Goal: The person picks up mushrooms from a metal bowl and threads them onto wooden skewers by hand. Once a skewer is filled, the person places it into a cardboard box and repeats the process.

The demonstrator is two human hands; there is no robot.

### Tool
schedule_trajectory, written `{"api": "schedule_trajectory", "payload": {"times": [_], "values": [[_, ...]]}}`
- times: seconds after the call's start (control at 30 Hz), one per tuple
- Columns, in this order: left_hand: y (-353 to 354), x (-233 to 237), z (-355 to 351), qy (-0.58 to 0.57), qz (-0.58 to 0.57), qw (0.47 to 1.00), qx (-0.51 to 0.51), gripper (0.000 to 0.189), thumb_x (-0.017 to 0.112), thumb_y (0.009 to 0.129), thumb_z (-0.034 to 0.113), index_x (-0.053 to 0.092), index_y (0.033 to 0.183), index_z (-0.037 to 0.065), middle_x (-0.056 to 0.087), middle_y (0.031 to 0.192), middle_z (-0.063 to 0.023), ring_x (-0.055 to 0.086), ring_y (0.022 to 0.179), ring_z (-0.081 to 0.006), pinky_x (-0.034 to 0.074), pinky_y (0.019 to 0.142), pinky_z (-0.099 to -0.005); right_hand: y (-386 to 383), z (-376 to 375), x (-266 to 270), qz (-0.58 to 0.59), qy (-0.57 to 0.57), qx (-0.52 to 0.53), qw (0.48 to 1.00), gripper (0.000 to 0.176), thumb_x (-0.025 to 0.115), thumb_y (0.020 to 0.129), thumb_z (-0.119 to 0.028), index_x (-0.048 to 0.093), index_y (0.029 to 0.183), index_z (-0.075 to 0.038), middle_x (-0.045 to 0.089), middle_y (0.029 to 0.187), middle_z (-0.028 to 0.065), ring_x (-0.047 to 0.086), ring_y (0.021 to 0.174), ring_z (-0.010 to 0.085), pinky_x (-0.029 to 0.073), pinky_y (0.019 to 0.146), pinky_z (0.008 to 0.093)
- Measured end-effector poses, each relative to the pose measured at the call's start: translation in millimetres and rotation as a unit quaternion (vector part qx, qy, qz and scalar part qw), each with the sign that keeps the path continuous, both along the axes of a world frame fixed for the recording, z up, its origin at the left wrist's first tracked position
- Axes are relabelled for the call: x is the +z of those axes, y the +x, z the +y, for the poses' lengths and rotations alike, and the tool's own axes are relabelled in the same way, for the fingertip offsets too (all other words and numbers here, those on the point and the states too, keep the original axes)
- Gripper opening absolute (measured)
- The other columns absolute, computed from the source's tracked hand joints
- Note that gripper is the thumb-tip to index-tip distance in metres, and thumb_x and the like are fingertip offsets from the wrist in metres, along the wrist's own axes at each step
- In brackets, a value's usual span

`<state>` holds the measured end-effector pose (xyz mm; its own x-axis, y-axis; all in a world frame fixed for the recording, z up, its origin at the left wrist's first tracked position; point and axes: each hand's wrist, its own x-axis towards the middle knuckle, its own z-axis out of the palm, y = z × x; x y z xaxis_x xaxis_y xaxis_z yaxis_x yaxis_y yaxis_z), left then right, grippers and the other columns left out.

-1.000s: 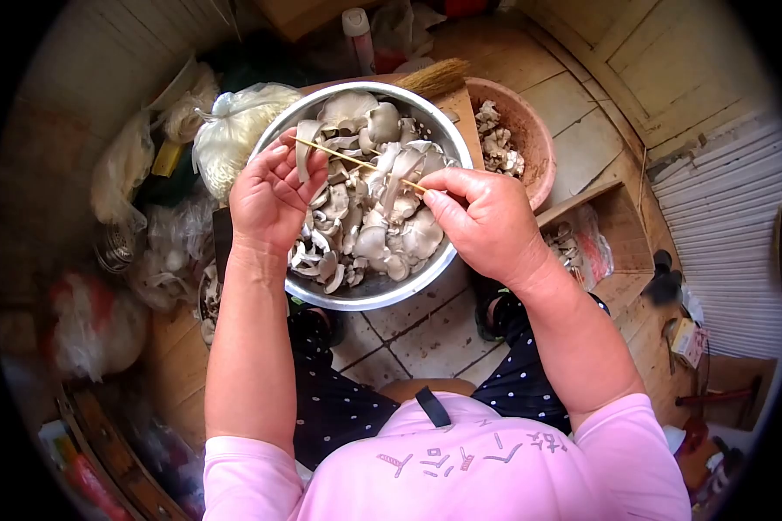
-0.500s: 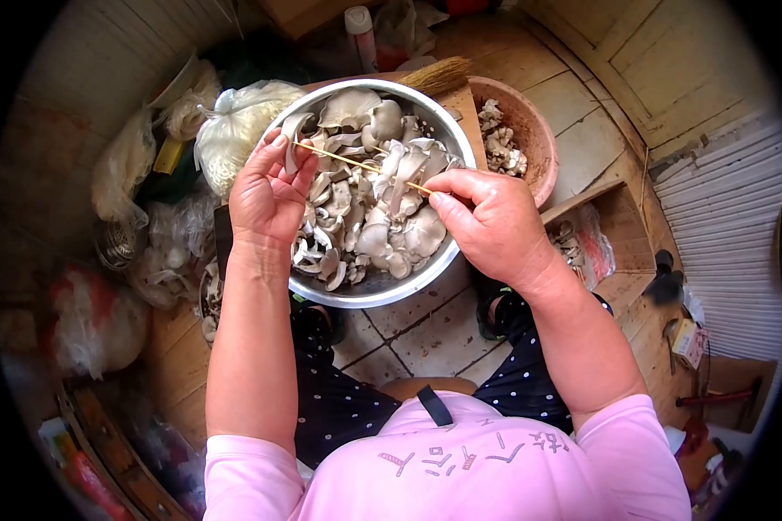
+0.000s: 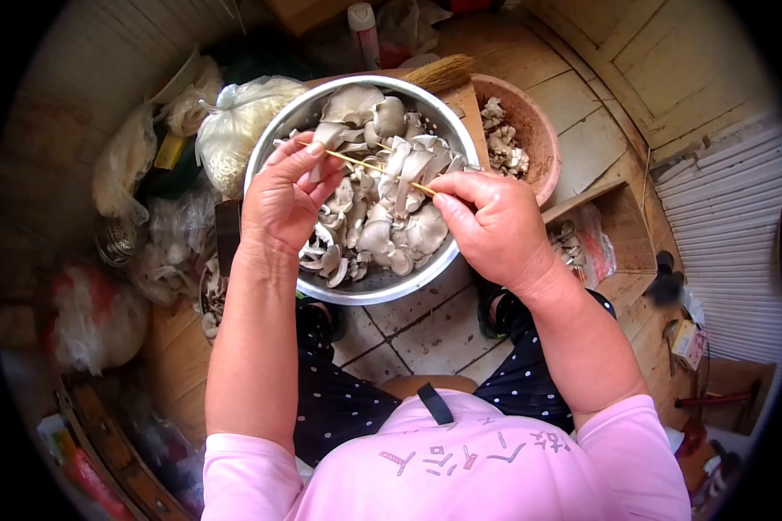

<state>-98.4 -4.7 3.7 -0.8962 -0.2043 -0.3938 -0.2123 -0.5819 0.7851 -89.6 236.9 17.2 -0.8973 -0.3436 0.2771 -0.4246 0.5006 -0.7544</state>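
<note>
Our right hand (image 3: 495,230) pinches one end of a thin wooden skewer (image 3: 378,167) over the metal bowl (image 3: 369,295) of oyster mushrooms (image 3: 391,226). Our left hand (image 3: 282,204) pinches a mushroom piece (image 3: 326,135) at the pointy tip. We think it is best to hold the stick steady, push the piece on slowly through its thick part, and keep our fingers off the point.

A pink basin (image 3: 540,130) of mushroom scraps (image 3: 501,143) sits beside a straw brush (image 3: 439,74).
</note>
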Motion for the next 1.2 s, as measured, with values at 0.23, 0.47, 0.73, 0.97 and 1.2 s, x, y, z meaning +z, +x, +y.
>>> {"api": "schedule_trajectory", "payload": {"times": [0.23,0.47,0.73,0.97,1.2], "values": [[8.8,0.3,37.5,-0.008,-0.027,0.997,-0.070,0.029,0.068,0.085,0.003,0.058,0.112,0.004,0.067,0.097,-0.0081,0.067,0.088,-0.0180,0.057,0.082,-0.0342,-0.1,-4.7,-4.3,-0.017,-0.003,-0.009,1.000,0.015,0.062,0.082,-0.014,0.071,0.091,-0.004,0.069,0.084,0.0164,0.066,0.079,0.0332,0.053,0.074,0.0404],[8.0,6.9,30.2,-0.034,-0.004,0.995,-0.090,0.032,0.072,0.084,0.011,0.058,0.112,0.003,0.066,0.098,-0.0075,0.066,0.085,-0.0167,0.055,0.076,-0.0301,-2.0,-2.6,-3.0,-0.025,-0.019,-0.019,0.999,0.015,0.063,0.083,-0.014,0.071,0.092,-0.005,0.069,0.085,0.0161,0.067,0.079,0.0325,0.054,0.073,0.0385],[5.7,-0.7,-48.0,-0.469,-0.050,0.878,-0.078,0.028,0.072,0.081,0.017,0.066,0.101,-0.002,0.069,0.088,-0.0073,0.064,0.075,-0.0142,0.051,0.068,-0.0263,-4.8,1.6,-5.6,-0.028,-0.047,-0.018,0.998,0.017,0.063,0.083,-0.014,0.071,0.095,-0.005,0.070,0.086,0.0156,0.069,0.080,0.0305,0.054,0.073,0.0361],[19.4,0.2,-59.6,-0.636,-0.231,0.692,-0.251,0.021,0.073,0.071,0.011,0.071,0.090,0.002,0.070,0.078,-0.0134,0.067,0.072,-0.0217,0.053,0.069,-0.0326,-1.0,-5.1,-1.0,-0.013,-0.026,0.000,1.000,0.016,0.063,0.083,-0.014,0.071,0.092,-0.004,0.069,0.084,0.0156,0.068,0.079,0.0313,0.054,0.072,0.0377],[22.3,-28.4,-72.0,-0.706,-0.166,0.643,-0.248,0.016,0.069,0.071,0.007,0.071,0.087,0.004,0.068,0.076,-0.0117,0.066,0.072,-0.0238,0.052,0.069,-0.0343,3.3,-11.9,2.2,-0.031,-0.012,0.012,0.999,0.016,0.062,0.084,-0.015,0.071,0.093,-0.004,0.069,0.084,0.0164,0.067,0.078,0.0323,0.054,0.072,0.0394]]}}
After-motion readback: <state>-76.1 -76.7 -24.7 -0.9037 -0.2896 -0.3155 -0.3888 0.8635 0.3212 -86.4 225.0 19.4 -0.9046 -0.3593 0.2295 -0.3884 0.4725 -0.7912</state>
